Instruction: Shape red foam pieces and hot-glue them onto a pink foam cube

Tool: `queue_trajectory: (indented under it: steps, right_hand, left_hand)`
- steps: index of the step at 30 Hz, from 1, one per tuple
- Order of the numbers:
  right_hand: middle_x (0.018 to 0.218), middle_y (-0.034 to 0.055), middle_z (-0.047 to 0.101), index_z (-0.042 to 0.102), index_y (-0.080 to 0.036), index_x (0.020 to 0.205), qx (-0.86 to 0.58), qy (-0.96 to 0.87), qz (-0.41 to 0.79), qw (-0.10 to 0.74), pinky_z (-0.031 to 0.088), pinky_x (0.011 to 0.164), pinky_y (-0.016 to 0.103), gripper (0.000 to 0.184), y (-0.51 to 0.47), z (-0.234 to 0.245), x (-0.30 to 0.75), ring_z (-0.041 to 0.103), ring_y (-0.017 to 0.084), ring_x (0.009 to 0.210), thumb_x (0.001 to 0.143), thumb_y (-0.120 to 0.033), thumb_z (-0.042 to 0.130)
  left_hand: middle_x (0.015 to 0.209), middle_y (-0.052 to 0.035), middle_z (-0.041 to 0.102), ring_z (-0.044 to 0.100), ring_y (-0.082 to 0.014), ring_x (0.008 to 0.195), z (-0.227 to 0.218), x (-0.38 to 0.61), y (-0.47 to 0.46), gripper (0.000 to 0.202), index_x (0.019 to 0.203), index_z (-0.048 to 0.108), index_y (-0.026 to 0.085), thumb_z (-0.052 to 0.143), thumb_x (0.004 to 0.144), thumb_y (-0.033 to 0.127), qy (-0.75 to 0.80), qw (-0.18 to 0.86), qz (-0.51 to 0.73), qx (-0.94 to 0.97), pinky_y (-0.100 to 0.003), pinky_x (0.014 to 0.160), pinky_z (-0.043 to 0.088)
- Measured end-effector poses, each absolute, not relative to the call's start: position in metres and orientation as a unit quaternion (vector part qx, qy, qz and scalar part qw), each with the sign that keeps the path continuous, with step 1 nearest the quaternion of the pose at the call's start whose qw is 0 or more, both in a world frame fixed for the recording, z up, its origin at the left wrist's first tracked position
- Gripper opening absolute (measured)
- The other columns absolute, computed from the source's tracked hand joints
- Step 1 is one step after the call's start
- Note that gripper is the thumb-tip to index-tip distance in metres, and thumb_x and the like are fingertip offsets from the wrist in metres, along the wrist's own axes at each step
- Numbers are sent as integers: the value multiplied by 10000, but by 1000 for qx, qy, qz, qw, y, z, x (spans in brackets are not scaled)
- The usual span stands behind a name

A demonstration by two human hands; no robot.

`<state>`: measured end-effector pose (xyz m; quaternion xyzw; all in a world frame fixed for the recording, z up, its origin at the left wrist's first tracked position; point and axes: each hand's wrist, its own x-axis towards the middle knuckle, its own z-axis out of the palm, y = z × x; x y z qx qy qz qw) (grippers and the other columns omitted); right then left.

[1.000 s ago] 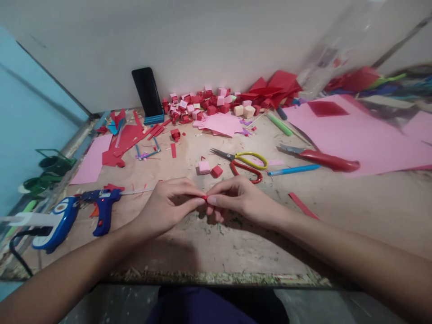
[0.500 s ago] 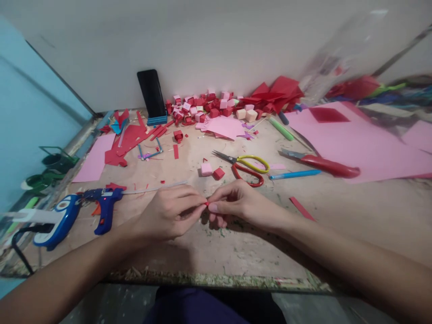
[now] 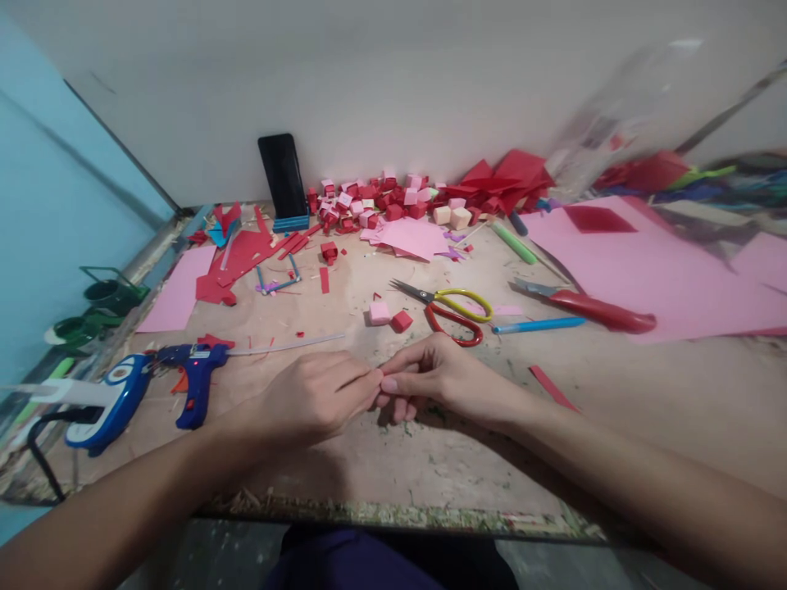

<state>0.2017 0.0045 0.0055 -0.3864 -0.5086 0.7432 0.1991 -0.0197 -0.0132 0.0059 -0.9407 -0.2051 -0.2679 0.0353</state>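
My left hand [image 3: 329, 389] and my right hand [image 3: 430, 377] meet low over the table, fingertips touching. Both are closed in a pinch. A small red paper piece, seen between the fingertips a moment before, is now covered by the fingers. Just beyond the hands lie a pink paper cube [image 3: 379, 313] and a red paper cube [image 3: 402, 321]. Scissors [image 3: 434, 299] with one yellow and one red handle rest behind my right hand. Off to the right of that hand is a red paper strip [image 3: 552, 388].
A blue glue gun [image 3: 200, 381] with a lit red light stands at left. Along the wall are a phone [image 3: 283, 176] on a stand and a heap of small cubes [image 3: 369, 201]. A red-handled cutter [image 3: 590, 310], a blue pen [image 3: 541, 324] and pink sheets [image 3: 664, 279] lie at right.
The fingertips have closed further together, so the small red paper piece no longer shows. The whole view has shifted slightly; the things on the table stay in place.
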Motion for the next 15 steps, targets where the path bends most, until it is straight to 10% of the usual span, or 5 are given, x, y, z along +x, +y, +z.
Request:
queue_trajectory:
  steps: [15]
  right_hand:
    - [903,151,822,831,-96,960,-397,-478,752,221,609,722,263,359,0,5,202,783,187,801,780,-403,877]
  left_hand:
    - [922,-100,763,682,-174,789,0,-21,-12,239,1126,690,104,485,1008,71,-222,-34,-323,-920,-300,707,584]
